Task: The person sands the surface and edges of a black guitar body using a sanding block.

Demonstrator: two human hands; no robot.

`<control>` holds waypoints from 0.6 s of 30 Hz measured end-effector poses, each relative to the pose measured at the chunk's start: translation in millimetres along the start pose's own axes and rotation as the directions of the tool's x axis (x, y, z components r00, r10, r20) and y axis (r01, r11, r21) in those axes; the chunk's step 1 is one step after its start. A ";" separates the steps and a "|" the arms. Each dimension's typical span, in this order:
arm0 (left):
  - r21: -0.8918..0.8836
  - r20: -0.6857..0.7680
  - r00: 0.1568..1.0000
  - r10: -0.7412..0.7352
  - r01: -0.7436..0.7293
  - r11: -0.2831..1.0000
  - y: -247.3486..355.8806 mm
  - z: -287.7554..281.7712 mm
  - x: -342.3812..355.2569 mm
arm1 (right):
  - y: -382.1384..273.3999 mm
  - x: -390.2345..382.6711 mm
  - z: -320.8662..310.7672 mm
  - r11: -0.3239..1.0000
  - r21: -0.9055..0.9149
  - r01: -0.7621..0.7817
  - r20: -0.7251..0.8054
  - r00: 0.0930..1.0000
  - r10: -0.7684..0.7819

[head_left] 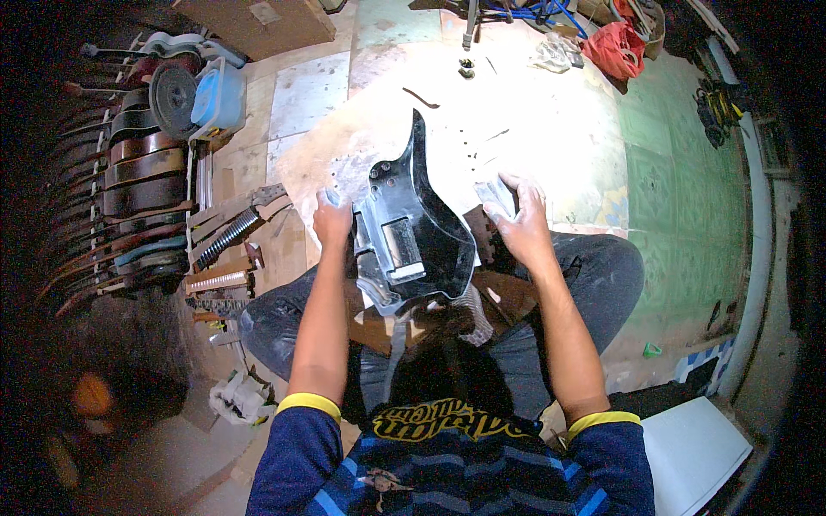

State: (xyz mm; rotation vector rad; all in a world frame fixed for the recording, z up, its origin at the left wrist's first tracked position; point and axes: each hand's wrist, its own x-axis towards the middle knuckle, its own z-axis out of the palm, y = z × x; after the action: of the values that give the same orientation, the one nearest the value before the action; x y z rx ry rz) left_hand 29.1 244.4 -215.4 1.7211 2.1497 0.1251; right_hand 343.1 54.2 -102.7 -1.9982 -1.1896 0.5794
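Observation:
A black electric guitar body point(443, 228) stands tilted over my lap, its pointed horn facing away from me. Pale dust coats its left and lower edges, and a rectangular cavity is cut into its face. My left hand point(332, 222) is closed at the body's left edge, with a pale bluish patch at the fingertips that I cannot make out. To the right of the body, apart from it, my right hand point(525, 219) grips a flat pale grey block point(496, 198) between thumb and fingers.
Several guitars point(146, 185) hang or stack along the left side, beside a blue plastic container point(217, 99). A ridged dark tube-like tool point(231, 238) lies left of my knee. A red bag point(615, 50) sits at the far right; a white board point(688, 460) lies near right.

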 end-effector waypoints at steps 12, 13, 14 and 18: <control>-0.301 -0.024 0.904 -0.427 0.401 0.865 -45.9 10.8 -48.7 | 31.8 2.1 3.4 0.991 0.114 -0.070 -0.051 0.996 0.076; -0.325 -0.044 0.871 -0.488 0.450 0.832 -54.9 12.4 -55.7 | 30.9 2.7 8.3 0.989 0.132 -0.068 -0.040 0.996 0.074; -0.395 -0.031 0.853 -0.522 0.469 0.790 -56.3 14.0 -63.6 | 32.1 1.9 9.5 0.987 0.142 -0.069 -0.041 0.996 0.076; -0.560 0.014 0.795 -0.606 0.508 0.654 -57.1 23.2 -99.9 | 34.7 1.9 16.1 0.976 0.201 -0.086 -0.044 0.994 0.097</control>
State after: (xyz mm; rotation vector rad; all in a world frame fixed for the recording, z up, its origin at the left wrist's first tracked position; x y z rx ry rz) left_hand 2.1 131.2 -230.3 0.6977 2.3613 0.6640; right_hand 352.2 50.9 -139.8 -1.8931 -0.9712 0.6604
